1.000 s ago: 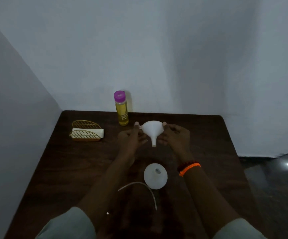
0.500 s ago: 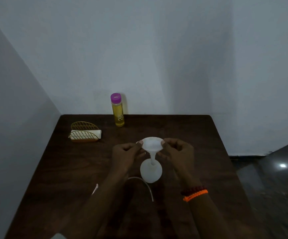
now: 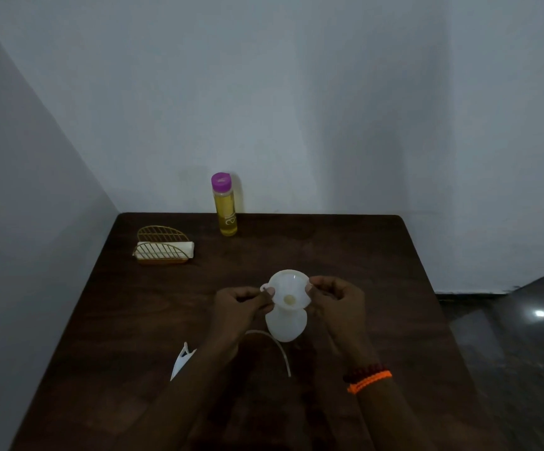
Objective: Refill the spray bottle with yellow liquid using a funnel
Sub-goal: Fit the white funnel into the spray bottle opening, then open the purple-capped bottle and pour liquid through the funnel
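You pinch the smooth white plastic funnel [image 3: 289,289] by its rim, left hand [image 3: 238,307] and right hand [image 3: 337,304] on opposite sides. Its cone opens upward, spout down into the translucent rounded spray bottle [image 3: 286,325] mid-table. The capped yellow liquid bottle [image 3: 225,205] stands upright at the dark wooden table's [image 3: 345,252] far edge, well apart.

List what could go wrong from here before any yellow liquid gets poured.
1. The funnel sits on the small white bottle, steadied only by the left hand and right hand at its rim; letting go to fetch the liquid could tip it.
2. The yellow bottle stands at the table's far edge with its purple cap on, so opening it likely takes both hands.
3. The loose white tube lies right beside the bottle and could snag a wrist.
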